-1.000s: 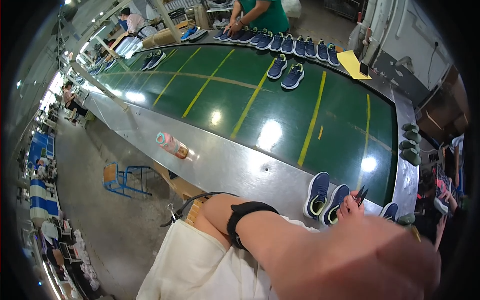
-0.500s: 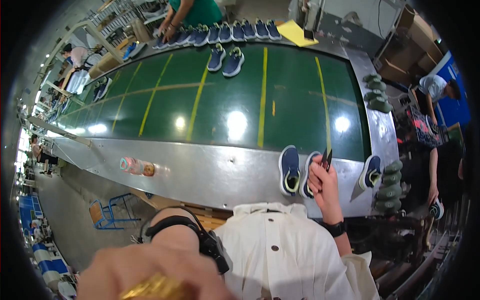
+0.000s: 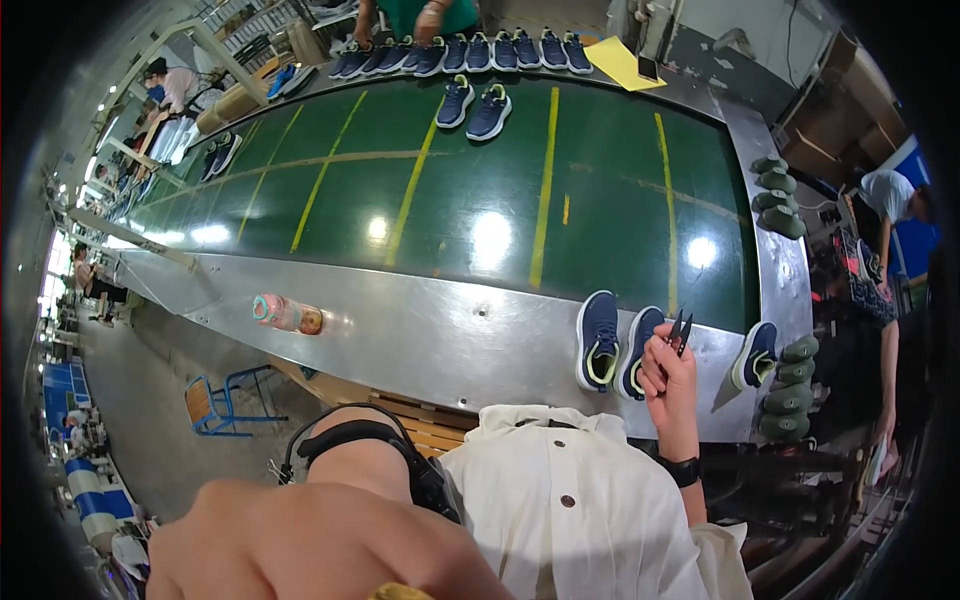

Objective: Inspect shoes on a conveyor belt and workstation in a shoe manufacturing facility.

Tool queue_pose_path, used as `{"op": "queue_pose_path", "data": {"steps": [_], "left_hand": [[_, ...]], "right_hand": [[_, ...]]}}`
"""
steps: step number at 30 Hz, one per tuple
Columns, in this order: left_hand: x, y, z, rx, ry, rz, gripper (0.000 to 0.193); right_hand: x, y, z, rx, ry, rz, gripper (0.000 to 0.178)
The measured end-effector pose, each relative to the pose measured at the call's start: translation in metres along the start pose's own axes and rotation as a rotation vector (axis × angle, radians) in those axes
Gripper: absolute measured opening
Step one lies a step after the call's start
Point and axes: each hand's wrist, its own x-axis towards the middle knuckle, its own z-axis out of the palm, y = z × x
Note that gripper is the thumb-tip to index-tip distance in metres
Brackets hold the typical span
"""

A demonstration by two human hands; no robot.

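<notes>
My right hand is closed around black thread snips, whose blades point up and apart. It is beside a navy shoe, partly covering it; whether they touch I cannot tell. Just left of that stands another navy shoe with a white sole and lime lining. A third navy shoe stands apart to the right. My left hand looms large at the lower edge, back of the hand up, fingers hidden. A gold-coloured thing barely shows beneath it; what it is I cannot make out.
Beyond the metal ledge runs a green conveyor belt carrying a pair of navy shoes. A co-worker's hand is over a shoe row at the far side. Green shoe lasts and a bottle stand on the metal edge.
The whole view has shifted, moving the scene slightly right. My left hand shows more of its back, and the gold thing has nearly left the frame. The far co-worker's hands have moved along the shoe row.
</notes>
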Motion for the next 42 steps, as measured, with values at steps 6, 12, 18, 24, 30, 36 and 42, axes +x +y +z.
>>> {"op": "queue_pose_path", "data": {"steps": [6,12,18,24,30,36,42], "left_hand": [[0.002,0.028,0.013,-0.083,-0.086,0.138,0.013],[0.027,0.007,0.018,0.147,-0.121,0.106,0.015],[0.021,0.005,0.007,0.055,-0.104,0.054,0.017],[0.013,-0.01,-0.032,-0.167,-0.278,-0.319,0.027],[-0.016,-0.001,-0.053,-0.286,-0.329,-0.196,0.013],[-0.002,-0.002,-0.05,-0.191,0.039,-0.267,0.014],[-0.023,-0.005,-0.077,0.315,0.365,-0.365,0.054]], "right_hand": [[0.008,0.0,0.008,0.014,-0.03,0.028,0.011],[0.017,0.001,0.008,-0.043,-0.06,0.042,0.01],[0.019,-0.001,0.011,0.005,-0.06,0.024,0.012],[0.013,0.002,-0.002,0.003,-0.024,0.029,0.011],[0.014,0.007,0.001,-0.006,-0.023,0.061,0.012],[0.019,0.009,0.007,-0.032,-0.022,0.085,0.012],[0.024,0.011,-0.003,-0.004,-0.063,0.102,0.01]]}}
